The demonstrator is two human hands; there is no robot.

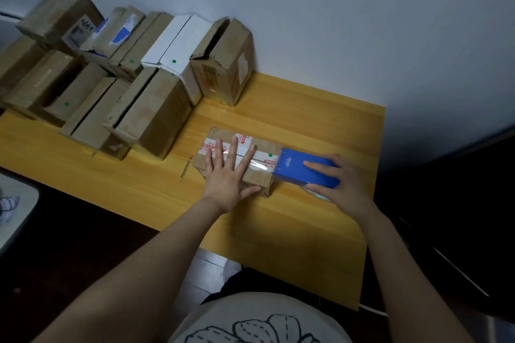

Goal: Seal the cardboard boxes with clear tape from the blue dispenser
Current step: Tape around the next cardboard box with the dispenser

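Note:
A small flat cardboard box (257, 178) with red-printed tape and a green dot lies in the middle of the yellow wooden table (312, 231). My left hand (227, 175) presses flat on its top, fingers spread straight, thumb along the near edge. My right hand (338, 186) grips the blue tape dispenser (295, 170) at the box's right end. A strip of clear tape (260, 165) runs from the dispenser's mouth along the box's centre seam toward my left fingers.
Several cardboard boxes (156, 117) and a white box (178, 44) are piled on the table's far left against the wall. A loose scrap of tape (186, 167) lies on the table left of the small box. The table's right edge borders dark floor.

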